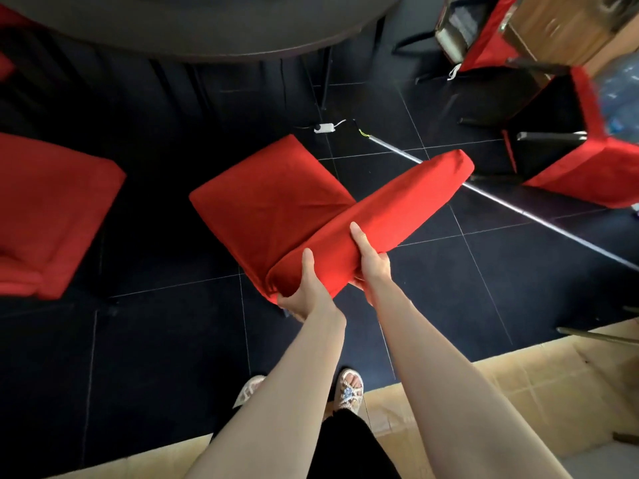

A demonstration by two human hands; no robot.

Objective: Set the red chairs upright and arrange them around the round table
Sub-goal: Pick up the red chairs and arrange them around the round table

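A red-covered chair (pixel 273 198) stands upright in the middle of the floor, its seat turned toward the dark round table (pixel 214 32) at the top. My left hand (pixel 307 288) grips the near end of its backrest top, thumb on the front. My right hand (pixel 371 257) grips the same backrest a little further along. A second red chair (pixel 52 209) stands upright at the left beside the table. Two more red chairs lie tipped over at the right, one (pixel 581 167) with black legs pointing sideways, another (pixel 484 36) further back.
A metal pole (pixel 518 209) lies across the black tiled floor to the right of the held chair, with a white switch box (pixel 324 127) and cable near the table leg. Flattened cardboard (pixel 501 382) covers the floor by my feet. Wooden furniture stands at top right.
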